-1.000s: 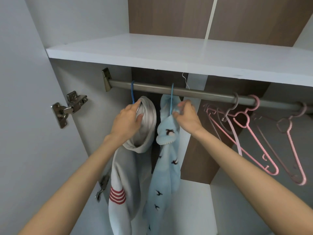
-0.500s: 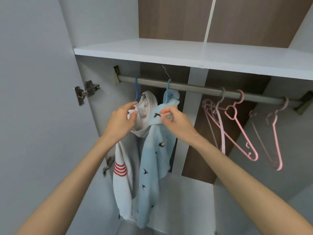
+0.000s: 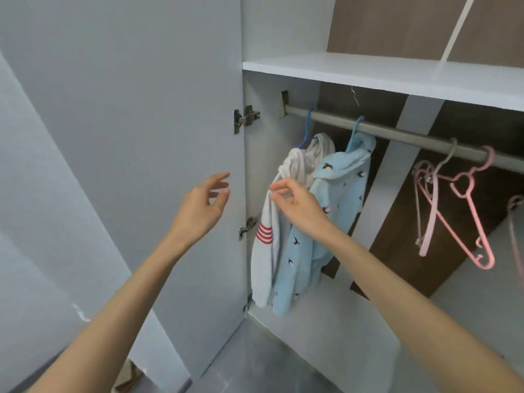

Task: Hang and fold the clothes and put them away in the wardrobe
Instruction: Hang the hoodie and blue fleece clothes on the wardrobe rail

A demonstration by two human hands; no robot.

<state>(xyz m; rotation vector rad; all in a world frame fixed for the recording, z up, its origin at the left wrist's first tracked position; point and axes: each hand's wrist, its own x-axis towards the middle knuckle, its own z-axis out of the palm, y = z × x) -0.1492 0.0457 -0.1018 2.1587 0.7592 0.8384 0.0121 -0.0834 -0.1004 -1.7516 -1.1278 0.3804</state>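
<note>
Two garments hang side by side on blue hangers (image 3: 355, 134) at the left end of the wardrobe rail (image 3: 402, 135). One is a white top with red stripes (image 3: 265, 251); the other is a light blue top with small birds (image 3: 341, 199). My right hand (image 3: 297, 205) hovers in front of both, fingers loosely curled by the white top's edge, with no clear hold on it. My left hand (image 3: 204, 207) is raised before the open wardrobe door (image 3: 141, 123), fingers relaxed and apart, holding nothing.
Several empty pink hangers (image 3: 467, 214) hang further right on the rail. A white shelf (image 3: 368, 70) runs just above the rail. Door hinges (image 3: 246, 119) stick out at the door's edge. A brown object (image 3: 129, 377) lies on the floor at lower left.
Both hands have left the hanging garments and drawn back. My left hand moved left in front of the door. The view has pulled back and swung left.
</note>
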